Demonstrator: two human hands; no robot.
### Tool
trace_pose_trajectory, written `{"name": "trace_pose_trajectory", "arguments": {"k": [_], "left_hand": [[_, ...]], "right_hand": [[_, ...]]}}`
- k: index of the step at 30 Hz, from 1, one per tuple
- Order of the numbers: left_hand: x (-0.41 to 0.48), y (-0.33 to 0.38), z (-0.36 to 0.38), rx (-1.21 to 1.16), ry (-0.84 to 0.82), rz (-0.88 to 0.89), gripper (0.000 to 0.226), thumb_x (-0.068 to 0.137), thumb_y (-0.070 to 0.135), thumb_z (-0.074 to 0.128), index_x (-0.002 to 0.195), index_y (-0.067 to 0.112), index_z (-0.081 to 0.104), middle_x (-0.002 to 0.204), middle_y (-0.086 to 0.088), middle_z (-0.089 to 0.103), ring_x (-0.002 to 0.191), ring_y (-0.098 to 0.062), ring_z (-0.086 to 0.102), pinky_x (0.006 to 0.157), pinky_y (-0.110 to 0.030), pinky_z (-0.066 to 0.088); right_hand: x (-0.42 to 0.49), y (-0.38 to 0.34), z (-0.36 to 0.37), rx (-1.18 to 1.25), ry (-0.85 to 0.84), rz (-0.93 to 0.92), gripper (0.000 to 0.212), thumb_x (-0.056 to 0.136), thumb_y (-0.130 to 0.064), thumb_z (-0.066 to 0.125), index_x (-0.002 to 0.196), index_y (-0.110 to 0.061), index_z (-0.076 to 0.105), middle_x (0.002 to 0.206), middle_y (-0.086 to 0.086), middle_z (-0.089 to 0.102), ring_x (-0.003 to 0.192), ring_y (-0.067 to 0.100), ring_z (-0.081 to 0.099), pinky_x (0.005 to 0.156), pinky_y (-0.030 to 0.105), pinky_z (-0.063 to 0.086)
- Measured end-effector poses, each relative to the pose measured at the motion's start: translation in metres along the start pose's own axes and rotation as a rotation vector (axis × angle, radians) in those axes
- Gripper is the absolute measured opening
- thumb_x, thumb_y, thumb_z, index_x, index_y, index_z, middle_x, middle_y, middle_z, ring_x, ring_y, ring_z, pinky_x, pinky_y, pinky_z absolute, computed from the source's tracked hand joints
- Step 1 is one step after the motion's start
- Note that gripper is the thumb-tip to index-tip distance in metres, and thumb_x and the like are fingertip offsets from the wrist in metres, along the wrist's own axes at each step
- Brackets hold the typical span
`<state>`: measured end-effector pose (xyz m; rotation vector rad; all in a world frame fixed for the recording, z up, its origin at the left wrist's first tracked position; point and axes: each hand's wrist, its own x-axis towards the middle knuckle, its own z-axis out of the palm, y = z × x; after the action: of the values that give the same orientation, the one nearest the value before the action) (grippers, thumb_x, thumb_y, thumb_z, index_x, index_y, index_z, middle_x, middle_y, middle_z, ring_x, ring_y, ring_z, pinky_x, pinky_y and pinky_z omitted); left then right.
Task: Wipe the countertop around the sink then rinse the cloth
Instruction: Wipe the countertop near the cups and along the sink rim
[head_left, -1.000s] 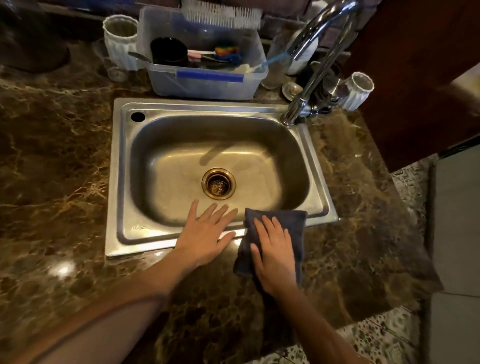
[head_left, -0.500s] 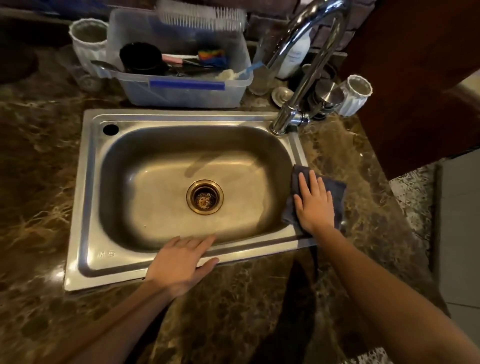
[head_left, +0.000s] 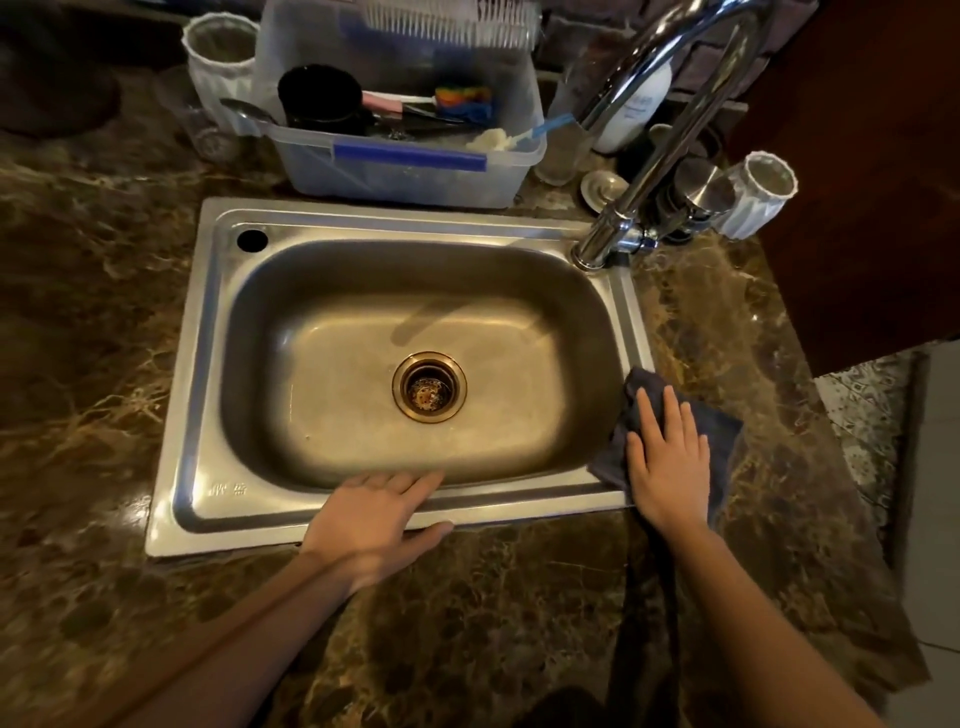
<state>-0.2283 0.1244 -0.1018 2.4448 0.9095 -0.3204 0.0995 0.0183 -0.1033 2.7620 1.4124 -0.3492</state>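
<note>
Right hand (head_left: 670, 462) pressed flat, fingers spread, on dark grey cloth (head_left: 724, 431) at the empty stainless-steel sink's (head_left: 208, 364) right rim on the brown marble desk (head_left: 519, 623); left hand (head_left: 374, 519) flat, released, on the front rim; clear plastic tub (head_left: 405, 176) holding a black cup (head_left: 319, 101) and brushes.

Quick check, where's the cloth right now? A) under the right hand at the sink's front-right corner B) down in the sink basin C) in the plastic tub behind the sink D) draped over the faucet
A: the right hand lies flat on the dark cloth, which straddles the sink rim's front-right corner and the countertop.
</note>
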Motion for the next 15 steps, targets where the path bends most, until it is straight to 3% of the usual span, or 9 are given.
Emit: {"name": "trace_pose_trajectory", "arguments": {"k": [7,11,15], "left_hand": [[0.000,0.000,-0.001,-0.002,-0.008,-0.015,0.080,0.079,0.079,0.014,0.147,0.038,0.025,0.141,0.011,0.048,0.125,-0.014,0.048,0.100,-0.030,0.037],[0.001,0.003,-0.003,0.043,-0.013,-0.016,0.075,0.083,0.077,0.016,0.146,0.038,0.025,0.140,0.010,0.048,0.123,-0.015,0.049,0.097,-0.031,0.038],[0.002,0.003,-0.004,0.071,-0.039,-0.008,0.073,0.085,0.076,0.017,0.148,0.038,0.022,0.145,0.010,0.044,0.127,-0.016,0.047,0.099,-0.031,0.038]], "right_hand": [[0.107,-0.027,-0.021,0.078,-0.030,0.131,0.063,0.100,-0.043,0.034,0.153,-0.027,0.005,0.162,0.004,0.002,0.148,0.028,-0.002,0.117,0.053,0.003],[0.061,-0.009,-0.014,0.049,-0.014,-0.036,0.059,0.101,-0.039,0.035,0.153,-0.026,0.011,0.161,0.007,0.007,0.148,0.030,0.004,0.115,0.056,0.010],[-0.023,0.015,0.004,0.071,0.005,-0.025,0.061,0.094,-0.051,0.016,0.151,-0.030,0.022,0.160,0.005,0.014,0.147,0.029,0.009,0.114,0.054,0.013]]}}
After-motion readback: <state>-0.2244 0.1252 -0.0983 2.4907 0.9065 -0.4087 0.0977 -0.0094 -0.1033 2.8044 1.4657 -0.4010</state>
